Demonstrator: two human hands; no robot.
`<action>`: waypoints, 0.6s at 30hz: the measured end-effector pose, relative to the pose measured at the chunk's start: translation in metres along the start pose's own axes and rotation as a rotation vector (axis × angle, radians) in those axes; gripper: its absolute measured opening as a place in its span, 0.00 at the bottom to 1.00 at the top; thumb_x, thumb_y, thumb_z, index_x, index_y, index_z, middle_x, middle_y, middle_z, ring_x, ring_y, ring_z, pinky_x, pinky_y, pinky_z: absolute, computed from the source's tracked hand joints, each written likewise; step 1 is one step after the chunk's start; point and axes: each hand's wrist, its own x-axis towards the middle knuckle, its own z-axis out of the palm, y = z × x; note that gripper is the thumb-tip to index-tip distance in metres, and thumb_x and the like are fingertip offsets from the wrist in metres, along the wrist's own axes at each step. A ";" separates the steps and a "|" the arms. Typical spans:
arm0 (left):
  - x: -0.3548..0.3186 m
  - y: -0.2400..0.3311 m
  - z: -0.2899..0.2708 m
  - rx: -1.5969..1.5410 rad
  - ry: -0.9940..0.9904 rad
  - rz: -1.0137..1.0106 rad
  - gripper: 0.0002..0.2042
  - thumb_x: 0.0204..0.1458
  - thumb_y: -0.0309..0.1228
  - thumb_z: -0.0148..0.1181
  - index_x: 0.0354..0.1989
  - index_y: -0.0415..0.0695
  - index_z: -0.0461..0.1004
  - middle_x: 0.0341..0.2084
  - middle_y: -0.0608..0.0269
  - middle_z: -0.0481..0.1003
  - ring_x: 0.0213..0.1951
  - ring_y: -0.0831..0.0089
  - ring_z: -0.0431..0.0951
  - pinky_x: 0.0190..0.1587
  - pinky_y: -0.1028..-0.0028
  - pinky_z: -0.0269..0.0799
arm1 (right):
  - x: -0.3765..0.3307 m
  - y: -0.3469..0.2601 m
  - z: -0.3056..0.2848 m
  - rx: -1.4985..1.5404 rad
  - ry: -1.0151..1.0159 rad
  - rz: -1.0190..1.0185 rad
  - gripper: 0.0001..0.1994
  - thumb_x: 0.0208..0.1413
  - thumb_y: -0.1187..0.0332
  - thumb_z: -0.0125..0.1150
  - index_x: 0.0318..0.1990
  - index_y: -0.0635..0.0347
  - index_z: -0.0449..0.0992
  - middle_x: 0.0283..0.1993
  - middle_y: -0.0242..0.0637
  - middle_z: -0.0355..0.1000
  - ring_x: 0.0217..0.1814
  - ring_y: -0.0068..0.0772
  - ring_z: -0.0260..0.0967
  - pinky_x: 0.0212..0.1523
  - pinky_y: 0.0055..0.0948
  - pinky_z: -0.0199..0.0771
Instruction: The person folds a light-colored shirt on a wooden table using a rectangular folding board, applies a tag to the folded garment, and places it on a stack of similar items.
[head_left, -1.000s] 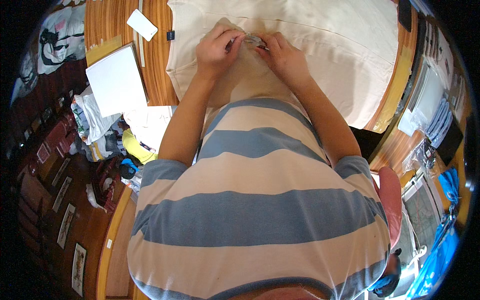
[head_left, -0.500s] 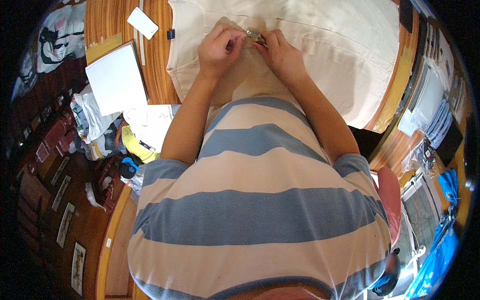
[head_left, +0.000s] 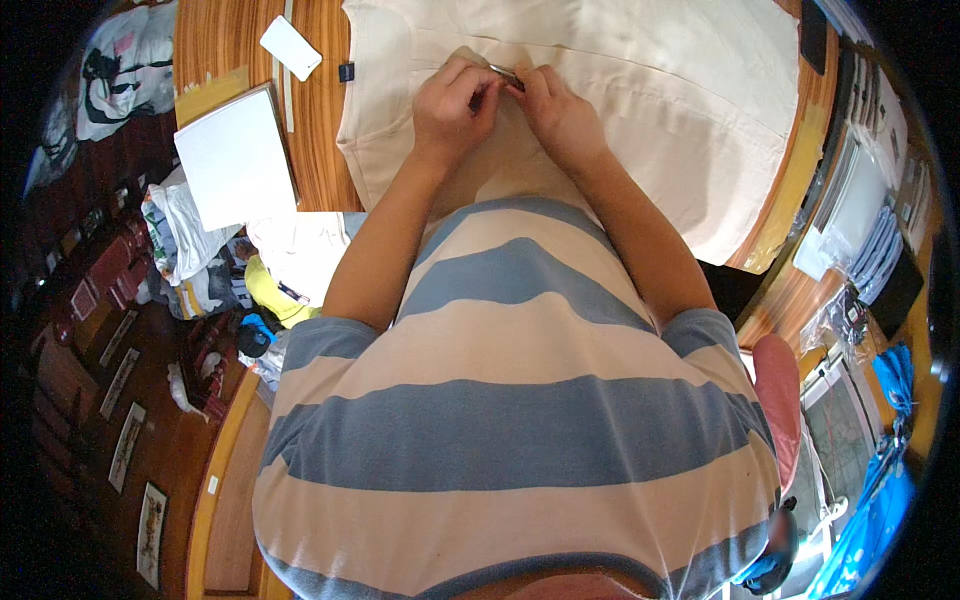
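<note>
A cream-coloured garment (head_left: 680, 120) lies spread over the wooden table, with a small dark label (head_left: 347, 72) at its left edge. Over its middle, my two hands almost meet. Closed in a pinch, my left hand (head_left: 455, 110) has its fingertips near the fabric; what they grip is hidden. My right hand (head_left: 563, 115) is closed on a small silvery metal tool (head_left: 507, 75), which points toward the left fingertips. The tool is mostly covered by fingers, so its exact kind does not show.
Left of the garment, a white phone-like slab (head_left: 291, 48) and a white stack of sheets (head_left: 235, 160) rest on the table (head_left: 325, 150). A black flat object (head_left: 815, 38) is at the far right corner. Bagged folded clothes (head_left: 873, 255) sit on the right.
Both hands have shifted slightly, the left one rightward and closer to the right. The metal tool has turned and shows less, now as a thin sliver.
</note>
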 end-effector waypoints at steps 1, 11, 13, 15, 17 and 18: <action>0.000 -0.001 -0.001 0.008 -0.006 0.007 0.06 0.48 0.22 0.71 0.32 0.45 0.80 0.28 0.61 0.78 0.27 0.60 0.80 0.29 0.65 0.76 | 0.000 0.000 0.000 0.006 -0.001 -0.008 0.14 0.69 0.58 0.61 0.54 0.53 0.72 0.45 0.36 0.76 0.37 0.48 0.81 0.30 0.42 0.84; 0.000 -0.006 -0.007 -0.125 -0.079 -0.022 0.05 0.49 0.22 0.70 0.33 0.43 0.80 0.29 0.59 0.78 0.30 0.57 0.80 0.33 0.64 0.76 | -0.004 0.004 0.005 -0.046 0.081 -0.124 0.16 0.68 0.59 0.62 0.58 0.53 0.74 0.45 0.33 0.76 0.36 0.39 0.82 0.30 0.35 0.84; -0.003 -0.010 -0.013 -0.098 -0.119 0.014 0.05 0.50 0.23 0.70 0.33 0.43 0.80 0.30 0.57 0.78 0.31 0.56 0.79 0.34 0.63 0.76 | -0.004 0.001 0.002 -0.028 0.070 -0.100 0.16 0.68 0.59 0.63 0.58 0.53 0.74 0.44 0.33 0.76 0.37 0.39 0.82 0.30 0.35 0.85; -0.010 -0.009 -0.020 -0.091 -0.216 -0.035 0.04 0.51 0.24 0.70 0.33 0.43 0.80 0.31 0.55 0.78 0.31 0.54 0.79 0.34 0.62 0.75 | -0.002 0.001 0.002 -0.034 0.080 -0.058 0.17 0.66 0.59 0.65 0.57 0.54 0.75 0.43 0.33 0.76 0.36 0.39 0.82 0.30 0.36 0.85; -0.020 0.008 -0.033 -0.109 -0.374 -0.159 0.05 0.52 0.26 0.70 0.33 0.42 0.79 0.32 0.52 0.77 0.32 0.52 0.79 0.34 0.59 0.75 | 0.001 0.004 -0.004 -0.029 0.086 0.022 0.18 0.64 0.58 0.68 0.56 0.54 0.75 0.43 0.34 0.77 0.37 0.40 0.82 0.31 0.37 0.84; -0.032 0.015 -0.045 -0.031 -0.446 -0.096 0.05 0.53 0.27 0.69 0.34 0.42 0.79 0.32 0.51 0.77 0.32 0.50 0.79 0.34 0.58 0.74 | 0.001 0.003 -0.016 -0.022 0.084 0.078 0.19 0.64 0.58 0.69 0.56 0.55 0.76 0.43 0.34 0.77 0.38 0.40 0.82 0.32 0.37 0.84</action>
